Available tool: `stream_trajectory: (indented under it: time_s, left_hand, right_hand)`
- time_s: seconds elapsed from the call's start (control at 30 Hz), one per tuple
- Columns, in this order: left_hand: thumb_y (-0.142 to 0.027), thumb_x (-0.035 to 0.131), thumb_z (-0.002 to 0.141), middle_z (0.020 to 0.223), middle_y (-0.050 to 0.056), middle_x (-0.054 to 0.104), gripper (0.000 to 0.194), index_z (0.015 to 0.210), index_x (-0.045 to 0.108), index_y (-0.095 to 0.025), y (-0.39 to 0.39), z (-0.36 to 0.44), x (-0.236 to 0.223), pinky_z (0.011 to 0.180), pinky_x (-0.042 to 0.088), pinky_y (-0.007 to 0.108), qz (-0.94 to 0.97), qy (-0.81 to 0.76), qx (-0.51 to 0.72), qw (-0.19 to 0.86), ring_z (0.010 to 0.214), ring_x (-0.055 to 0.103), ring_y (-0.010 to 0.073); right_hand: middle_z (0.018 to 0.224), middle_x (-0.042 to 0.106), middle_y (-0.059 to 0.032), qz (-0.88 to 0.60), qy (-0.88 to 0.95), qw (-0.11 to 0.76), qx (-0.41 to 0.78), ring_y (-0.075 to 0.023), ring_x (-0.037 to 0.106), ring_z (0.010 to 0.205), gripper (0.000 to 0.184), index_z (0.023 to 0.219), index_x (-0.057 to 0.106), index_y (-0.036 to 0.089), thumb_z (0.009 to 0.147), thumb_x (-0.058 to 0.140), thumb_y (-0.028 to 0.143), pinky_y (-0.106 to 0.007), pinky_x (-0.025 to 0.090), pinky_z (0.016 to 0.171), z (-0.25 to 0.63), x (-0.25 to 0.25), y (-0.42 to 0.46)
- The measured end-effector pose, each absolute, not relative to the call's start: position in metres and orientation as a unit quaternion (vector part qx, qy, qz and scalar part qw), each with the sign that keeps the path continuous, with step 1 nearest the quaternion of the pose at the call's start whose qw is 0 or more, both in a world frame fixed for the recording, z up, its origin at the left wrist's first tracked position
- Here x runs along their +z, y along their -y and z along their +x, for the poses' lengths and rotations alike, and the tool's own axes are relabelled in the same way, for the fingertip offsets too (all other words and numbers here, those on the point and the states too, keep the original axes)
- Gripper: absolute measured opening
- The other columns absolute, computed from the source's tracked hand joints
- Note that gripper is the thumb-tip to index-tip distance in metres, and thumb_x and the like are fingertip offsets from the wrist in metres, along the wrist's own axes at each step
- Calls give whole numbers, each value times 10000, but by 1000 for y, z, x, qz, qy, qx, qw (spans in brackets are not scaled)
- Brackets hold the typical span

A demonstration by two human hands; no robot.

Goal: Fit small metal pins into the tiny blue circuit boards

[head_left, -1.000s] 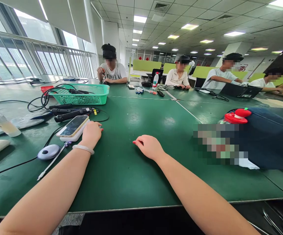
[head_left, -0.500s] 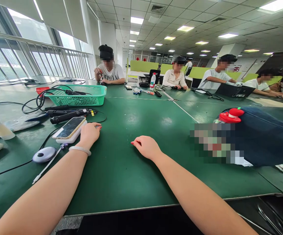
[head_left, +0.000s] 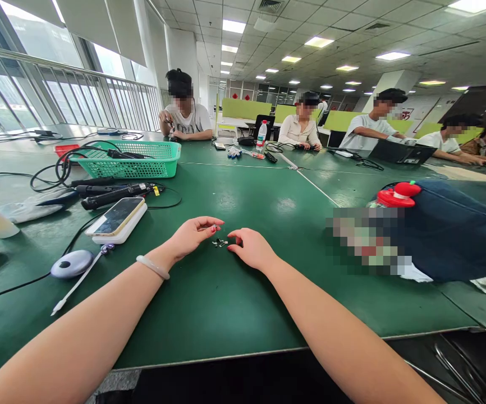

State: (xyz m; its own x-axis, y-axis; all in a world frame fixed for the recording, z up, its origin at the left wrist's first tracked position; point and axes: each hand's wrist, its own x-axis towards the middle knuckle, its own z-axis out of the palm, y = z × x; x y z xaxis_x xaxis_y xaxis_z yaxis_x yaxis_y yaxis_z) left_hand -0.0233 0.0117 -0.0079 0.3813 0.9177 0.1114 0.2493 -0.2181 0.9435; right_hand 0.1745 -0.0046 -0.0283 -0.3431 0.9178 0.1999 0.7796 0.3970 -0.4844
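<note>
My left hand (head_left: 192, 238), with a pale bangle on its wrist, hovers over the green table. Its thumb and fingertips are pinched together around something tiny that I cannot make out. Just below those fingertips lies a small cluster of dark and silvery pieces (head_left: 219, 243), too small to name. My right hand (head_left: 252, 247) rests to the right of the cluster, thumb and forefinger apart, with nothing visible between them. Its tips are close to the pieces; whether they touch is unclear.
Left of my hands are a phone (head_left: 117, 216) on a white box, a lilac disc (head_left: 72, 264), black handheld tools (head_left: 112, 196) and a green basket (head_left: 133, 163). A dark blue bag (head_left: 457, 230) and red-lidded bottle (head_left: 397, 196) stand right. Several people sit across the table (head_left: 209, 314).
My left hand has swung right, from beside the phone to near my right hand. Small pieces now show on the table between them. My right thumb and forefinger have parted.
</note>
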Motion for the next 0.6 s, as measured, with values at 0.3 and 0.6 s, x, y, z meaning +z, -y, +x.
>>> stream_trajectory:
  time_s: [0.3,0.6]
  left_hand:
    - [-459,553,739,926,42,695,383,1000,674,-206,-15,-26,-14,792,444,310,731,-502,307,346,850,605,198]
    - [-367,518,759,854,34,692,333,1007,667,-202,-13,-28,-14,686,475,275,714,-534,302,336,654,590,143]
  right_hand:
    - [1039,544,-38,-504,836,204,81,-118,547,799,373,1217,546,275,868,495,397,-254,427,719,169,-28,11]
    - [885,621,-44,-477,857,189,54,-149,529,861,211,945,695,229,873,496,234,-266,424,785,164,-27,8]
